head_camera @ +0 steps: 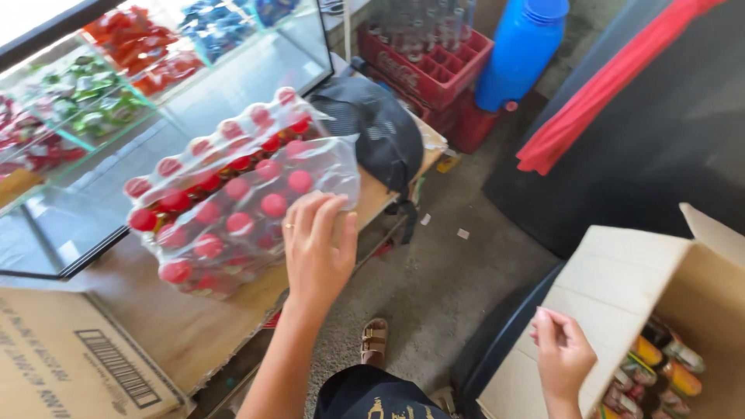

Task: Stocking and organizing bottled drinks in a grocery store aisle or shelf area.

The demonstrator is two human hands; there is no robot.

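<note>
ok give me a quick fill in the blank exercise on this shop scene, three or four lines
1. The left hand rests on a shrink-wrapped pack of bottles whose caps are ____ in colour.
2. The right hand touches the flap of an open ____ box with cans inside.
3. Behind the red crate of glass bottles stands a tall ____ plastic container.
4. The bottle pack sits on a wooden counter beside a ____ display case.

Missing words: red; cardboard; blue; glass
</note>
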